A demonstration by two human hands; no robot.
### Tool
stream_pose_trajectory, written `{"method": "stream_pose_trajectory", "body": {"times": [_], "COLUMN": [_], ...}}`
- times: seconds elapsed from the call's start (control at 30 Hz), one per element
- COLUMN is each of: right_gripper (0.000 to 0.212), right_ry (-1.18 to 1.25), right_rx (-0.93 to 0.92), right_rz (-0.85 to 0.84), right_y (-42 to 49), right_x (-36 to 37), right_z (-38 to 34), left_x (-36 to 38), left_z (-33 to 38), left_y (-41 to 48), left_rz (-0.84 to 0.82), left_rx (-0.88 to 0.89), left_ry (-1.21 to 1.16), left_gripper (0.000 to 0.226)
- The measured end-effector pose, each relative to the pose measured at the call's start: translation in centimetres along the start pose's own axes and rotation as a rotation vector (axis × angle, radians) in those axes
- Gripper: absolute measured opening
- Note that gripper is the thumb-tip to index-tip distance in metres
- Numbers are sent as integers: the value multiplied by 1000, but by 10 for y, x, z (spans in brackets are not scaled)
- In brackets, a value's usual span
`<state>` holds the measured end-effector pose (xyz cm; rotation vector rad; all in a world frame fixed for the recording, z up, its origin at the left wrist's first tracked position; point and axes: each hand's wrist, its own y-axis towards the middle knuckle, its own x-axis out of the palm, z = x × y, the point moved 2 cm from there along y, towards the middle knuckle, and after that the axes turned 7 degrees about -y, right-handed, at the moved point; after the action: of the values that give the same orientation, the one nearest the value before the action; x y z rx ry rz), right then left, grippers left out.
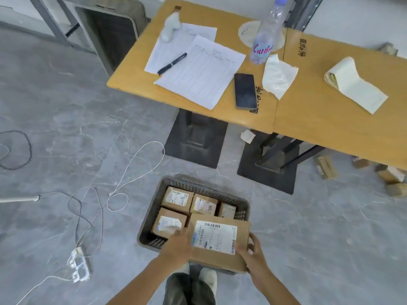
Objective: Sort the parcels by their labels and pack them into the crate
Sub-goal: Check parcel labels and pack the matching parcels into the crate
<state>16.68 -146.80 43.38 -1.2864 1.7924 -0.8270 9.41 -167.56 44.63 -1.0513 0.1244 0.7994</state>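
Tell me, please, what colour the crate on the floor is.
The crate is dark grey, seen best in the head view.

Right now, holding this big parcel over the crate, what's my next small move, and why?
Probably lower the large parcel into the crate at its near right: left hand and right hand hold it there, and smaller parcels already fill the back row and near left.

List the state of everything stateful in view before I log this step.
large parcel: label up, held over the crate's near end.
left hand: grips the parcel's left edge.
right hand: fingers curled round its right edge.
crate: on the floor, four small parcels inside.
phone: face up, screen dark.
water bottle: upright, capped.
label roll: partly unrolled.
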Motion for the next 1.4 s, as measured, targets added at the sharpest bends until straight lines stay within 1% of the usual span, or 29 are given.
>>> {"method": "stream_pose_trajectory", "body": {"times": [0.13,0.2,0.27,0.33,0.4,0.47,0.5,0.53,0.57,0.63,0.67,0.7,0.73,0.8,0.87,0.93,1.0,1.07,1.17,1.23,1.33,1.4], "right_gripper": [72,76,74,72,73,67,64,63,64,71,75,77,73,50,34,30,29,26,17,19,20,21], "right_ry": [-4,14,20,-8,-17,-43,-85,-144,-211,-349,-400,-446,-497,-565,-571,-573,-555,-489,-380,-355,-303,-219], "right_rx": [-11,16,43,61,99,133,136,141,146,147,156,171,165,55,-75,-200,-311,-408,-565,-682,-854,-954], "right_rz": [48,53,31,30,38,54,77,101,105,52,19,-13,-30,-44,-57,-34,21,70,159,236,391,489], "right_y": [124,190,253,308,354,395,410,422,430,434,431,423,412,378,328,266,197,123,7,-67,-173,-232], "right_x": [34,52,71,89,106,123,129,134,136,137,135,131,126,110,90,66,38,6,-46,-81,-133,-166], "right_z": [67,105,143,180,215,244,251,256,259,253,246,237,226,194,152,98,34,-37,-144,-207,-277,-301], "left_x": [74,109,143,171,193,203,202,205,210,212,208,201,188,159,124,82,37,-12,-85,-130,-182,-201], "left_z": [-72,-107,-143,-175,-206,-226,-228,-232,-241,-249,-246,-241,-234,-210,-170,-115,-49,24,136,206,295,344], "left_y": [98,153,208,254,293,326,334,341,348,352,348,340,330,307,274,229,177,121,36,-19,-96,-141], "left_rz": [-100,-117,-135,-198,-275,-181,-129,-112,-154,-320,-338,-338,-346,-299,-233,-149,-76,19,195,317,473,539], "left_rx": [77,177,301,400,478,607,590,588,583,504,509,509,493,441,419,434,502,606,765,863,977,1064], "left_ry": [337,456,611,795,960,1089,1185,1262,1273,1351,1333,1282,1234,1125,1064,954,863,827,805,774,675,612], "left_gripper": [49,59,70,75,74,59,49,46,46,45,43,44,48,57,52,40,30,25,28,30,31,35]}}
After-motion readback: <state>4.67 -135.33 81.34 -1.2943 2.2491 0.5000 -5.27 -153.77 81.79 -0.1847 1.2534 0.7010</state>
